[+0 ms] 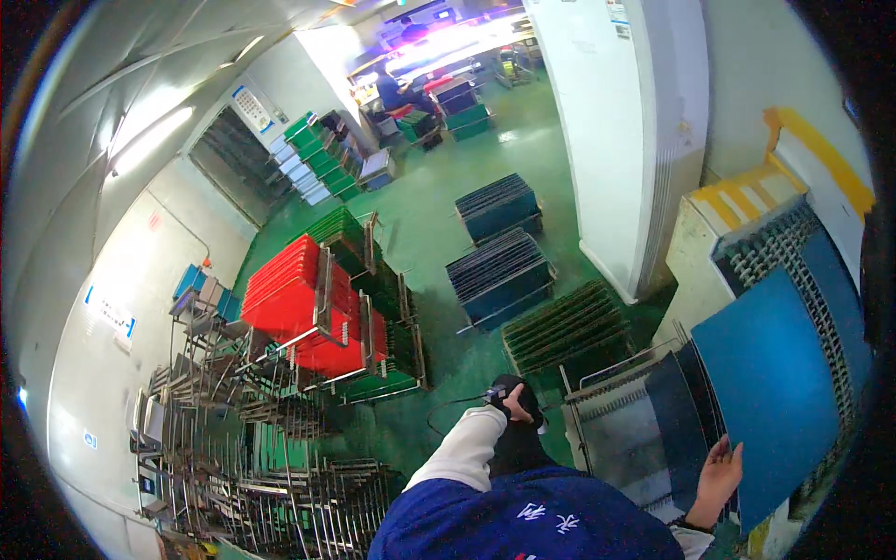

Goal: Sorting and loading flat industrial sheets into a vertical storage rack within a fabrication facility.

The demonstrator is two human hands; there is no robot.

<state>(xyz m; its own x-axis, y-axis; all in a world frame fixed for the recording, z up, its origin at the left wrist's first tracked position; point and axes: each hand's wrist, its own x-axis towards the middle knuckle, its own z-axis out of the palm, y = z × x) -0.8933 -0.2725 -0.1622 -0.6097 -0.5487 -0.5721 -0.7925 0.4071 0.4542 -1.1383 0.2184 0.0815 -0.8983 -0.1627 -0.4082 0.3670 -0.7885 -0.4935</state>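
My right hand (719,478) is at the near left edge of a flat blue panel (770,373). The panel's edge passes between thumb and fingers, and the grip looks light. The panel lies tilted over a bed of dark rollers (765,257). Just left of it stands a wire rack (616,425) with dark upright panels (674,420) at its right end. My left hand (516,405) is low in front of my body, fingers curled against something black (528,394). A thin dark cord (457,401) runs off to its left. What that hand holds is unclear.
Racks of red panels (289,289) and green panels (336,224) stand left. Bare metal racks (280,504) crowd the lower left. Racks of dark panels (499,280) stand ahead, beside a white pillar (607,140). A person (392,91) sits far off.
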